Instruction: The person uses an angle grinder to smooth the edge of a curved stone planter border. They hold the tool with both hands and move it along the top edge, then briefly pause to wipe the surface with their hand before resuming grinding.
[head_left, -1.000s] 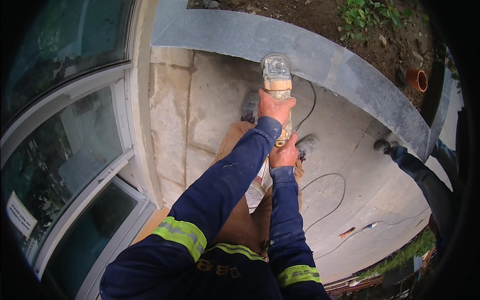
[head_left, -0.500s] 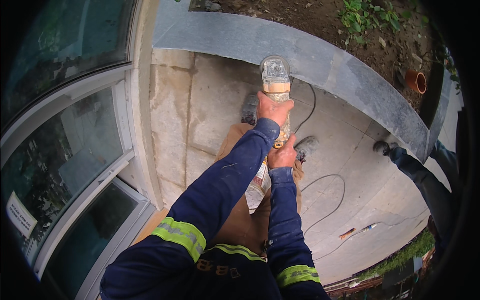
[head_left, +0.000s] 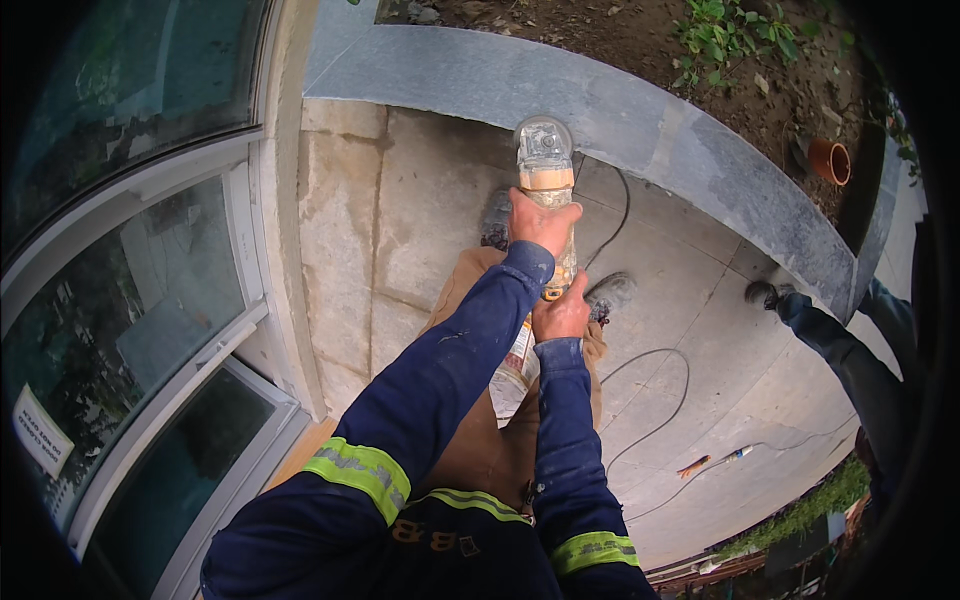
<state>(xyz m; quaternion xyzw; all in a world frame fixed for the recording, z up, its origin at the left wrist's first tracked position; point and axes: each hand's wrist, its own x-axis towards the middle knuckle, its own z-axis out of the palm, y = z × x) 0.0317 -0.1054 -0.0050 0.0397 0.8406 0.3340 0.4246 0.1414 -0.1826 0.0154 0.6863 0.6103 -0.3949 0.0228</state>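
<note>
An angle grinder (head_left: 546, 180), dusty and yellow-bodied, points away from me with its disc at the near edge of the grey stone coping (head_left: 600, 92). My left hand (head_left: 543, 222) is wrapped round its body just behind the head. Farther back, my right hand (head_left: 562, 312) grips the rear end of the same grinder. Whether the disc touches the stone is hard to tell from above. A dark cord (head_left: 622, 215) curves beside the tool. Below my forearms, a white container with a printed label (head_left: 515, 370) stands between my legs.
Beyond the coping lies a soil bed (head_left: 640, 50) with green plants (head_left: 735, 45) and a terracotta pot (head_left: 829, 161) on its side. Another person's leg (head_left: 835, 335) is at the right. A cable (head_left: 688, 390) with connectors crosses the paving. Glazed doors (head_left: 150, 290) stand at the left.
The grinder and both hands have shifted slightly left and a little toward me along the coping's edge. My grip is unchanged.
</note>
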